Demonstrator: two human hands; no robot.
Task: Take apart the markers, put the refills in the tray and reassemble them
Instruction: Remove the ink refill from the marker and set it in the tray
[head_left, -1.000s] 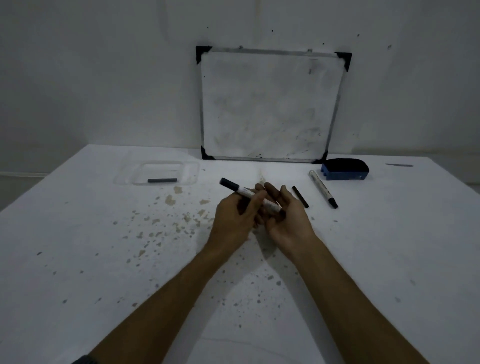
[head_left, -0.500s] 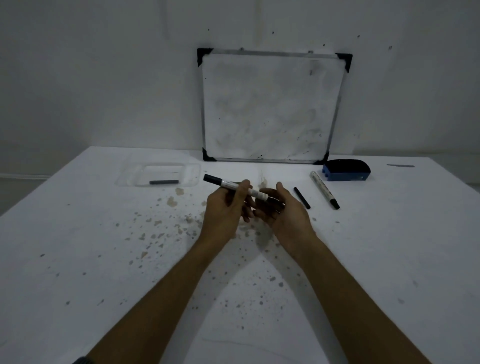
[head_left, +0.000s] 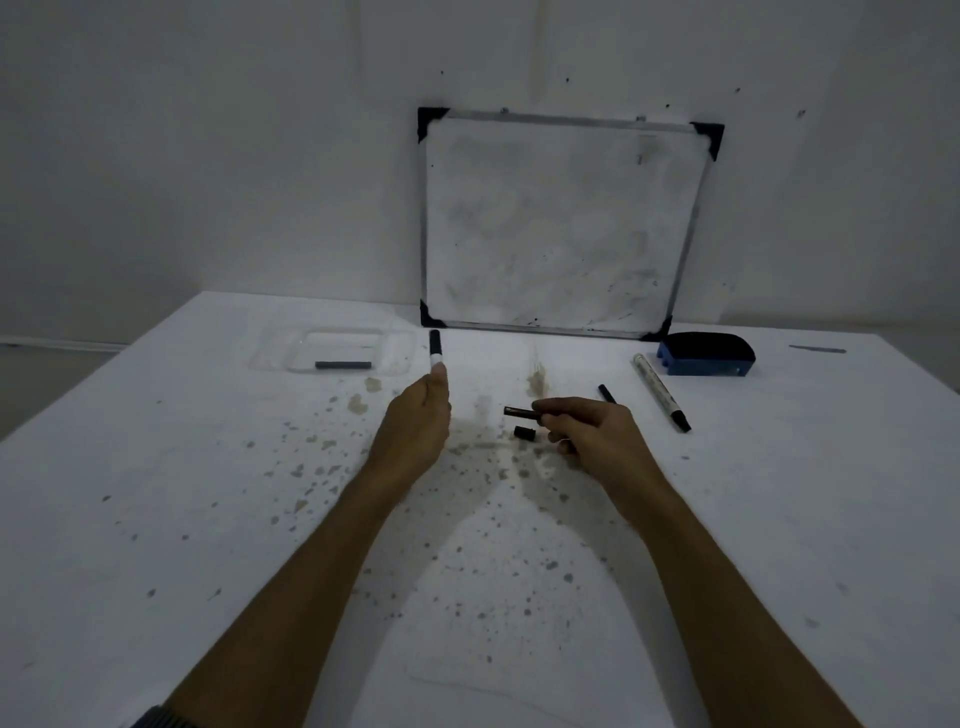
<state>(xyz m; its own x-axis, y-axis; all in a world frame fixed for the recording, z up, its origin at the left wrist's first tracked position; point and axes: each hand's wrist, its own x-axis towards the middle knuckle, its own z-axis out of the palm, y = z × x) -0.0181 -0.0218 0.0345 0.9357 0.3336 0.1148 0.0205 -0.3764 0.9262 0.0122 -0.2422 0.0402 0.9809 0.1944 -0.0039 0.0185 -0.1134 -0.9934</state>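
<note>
My left hand (head_left: 420, 415) grips a white marker body (head_left: 435, 351) that points up and away, its black cap end on top. My right hand (head_left: 587, 426) pinches a dark refill (head_left: 521, 412) that sticks out to the left. Below the refill, a small black end plug (head_left: 524, 433) is visible near the fingers. A clear tray (head_left: 280, 353) at the back left holds one dark refill (head_left: 343, 365). Another marker (head_left: 661, 392) lies to the right, with a short black piece (head_left: 606, 393) beside it.
A whiteboard (head_left: 563, 228) leans on the wall at the back. A blue eraser (head_left: 707, 354) sits at its right foot. The white table (head_left: 156, 519) is speckled with stains around my hands.
The two hands held one marker together; now they have drawn apart. The left one keeps the body, raised upright, and the right one holds the pulled-out refill.
</note>
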